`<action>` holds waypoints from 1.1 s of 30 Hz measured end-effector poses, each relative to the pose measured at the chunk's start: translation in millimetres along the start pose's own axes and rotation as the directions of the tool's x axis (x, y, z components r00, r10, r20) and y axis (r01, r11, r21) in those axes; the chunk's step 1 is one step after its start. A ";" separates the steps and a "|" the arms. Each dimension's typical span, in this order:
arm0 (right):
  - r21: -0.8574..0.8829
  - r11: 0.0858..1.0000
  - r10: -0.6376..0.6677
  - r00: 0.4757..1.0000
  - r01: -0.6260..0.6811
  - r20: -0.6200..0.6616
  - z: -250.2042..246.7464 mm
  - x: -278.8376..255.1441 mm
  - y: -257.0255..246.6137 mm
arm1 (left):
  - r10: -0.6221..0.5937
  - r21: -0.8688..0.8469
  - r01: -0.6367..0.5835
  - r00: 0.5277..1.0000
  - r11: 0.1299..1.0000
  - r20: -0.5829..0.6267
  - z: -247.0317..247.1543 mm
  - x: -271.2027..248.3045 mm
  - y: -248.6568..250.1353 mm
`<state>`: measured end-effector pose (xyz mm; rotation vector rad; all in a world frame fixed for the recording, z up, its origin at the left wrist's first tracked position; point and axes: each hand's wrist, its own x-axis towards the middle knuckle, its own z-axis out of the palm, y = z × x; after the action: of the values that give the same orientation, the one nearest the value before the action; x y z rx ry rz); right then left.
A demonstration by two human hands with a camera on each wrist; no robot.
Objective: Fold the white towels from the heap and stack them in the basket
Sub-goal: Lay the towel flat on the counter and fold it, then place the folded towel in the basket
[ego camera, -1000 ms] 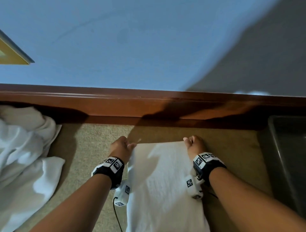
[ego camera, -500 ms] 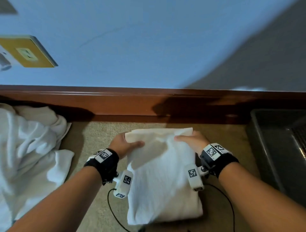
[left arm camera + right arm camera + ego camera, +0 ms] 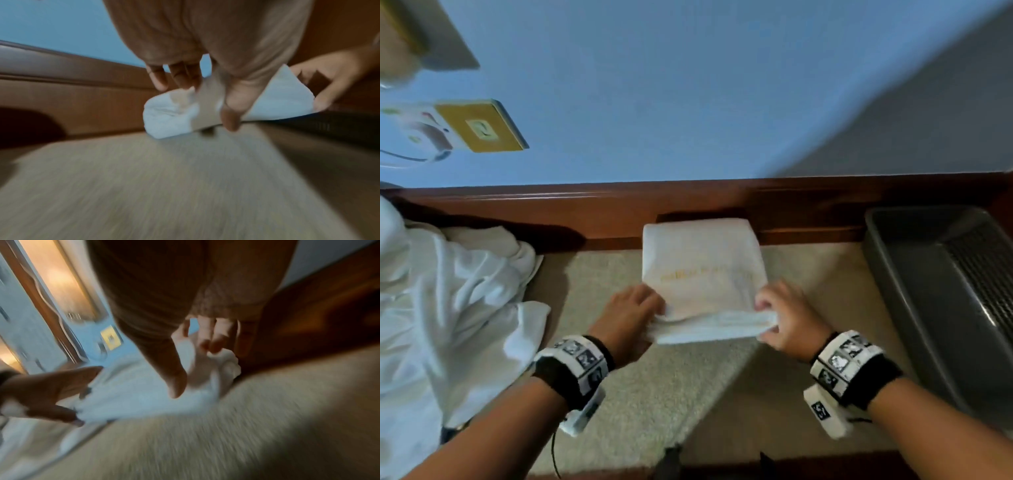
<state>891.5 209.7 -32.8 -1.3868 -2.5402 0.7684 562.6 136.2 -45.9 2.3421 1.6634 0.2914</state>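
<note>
Folded white towel (image 3: 703, 270) at centre of frame, lifted over beige carpet (image 3: 664, 387), near edge pinched by left hand (image 3: 628, 320) on its left corner and right hand (image 3: 787, 318) on its right corner. Heap of white towels (image 3: 445, 308) at left of frame. Grey basket (image 3: 914, 294) at right edge, well apart from the towel.

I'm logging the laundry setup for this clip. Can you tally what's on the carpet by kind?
Folded white towel, held by the left hand and right hand: 1
Heap of unfolded white towels: 1 (separate towels in it cannot be counted)
Grey basket: 1
Total: 3
</note>
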 end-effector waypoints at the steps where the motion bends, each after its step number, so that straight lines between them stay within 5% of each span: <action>1: -0.045 0.996 0.083 0.987 -0.077 0.138 20.8 -7.7 8.7 | -0.036 0.079 0.025 0.989 0.997 0.144 20.4 -14.2 -6.1; 4: 0.032 0.942 0.304 0.890 -0.334 0.340 65.2 -23.6 29.1 | -0.243 0.133 0.209 0.907 0.969 0.344 55.5 -42.9 -20.6; 8: 0.253 0.768 0.557 0.809 -0.588 0.189 88.2 -14.6 39.3 | -0.508 -0.104 0.573 0.785 0.813 0.355 74.1 -47.0 -25.8; 15: 0.231 0.530 0.734 0.578 -0.816 0.356 104.9 10.3 28.4 | -0.584 -0.121 0.716 0.644 0.687 0.494 97.5 -14.2 -6.4; 21: 0.051 0.605 0.689 0.555 -0.794 0.466 94.7 17.6 28.3 | -0.572 -0.103 0.729 0.608 0.676 0.550 89.0 -6.6 -15.3; 24: 0.123 0.550 0.744 0.551 -0.826 0.377 95.2 20.4 27.4 | -0.627 -0.162 0.772 0.603 0.615 0.493 89.9 -5.2 -19.1; 29: 0.375 0.394 0.761 0.526 -0.840 0.380 116.6 32.5 26.2 | -0.658 -0.646 0.751 0.557 0.139 0.506 112.4 3.5 -25.0; 33: 0.532 0.399 0.722 0.614 -0.746 0.319 112.4 35.8 18.5 | -0.557 -0.753 0.654 0.600 -0.073 0.575 111.2 8.4 -22.3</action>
<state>844.5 206.1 -142.5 -2.1735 -1.2588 1.5872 579.5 141.2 -158.2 0.5115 1.5696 0.7125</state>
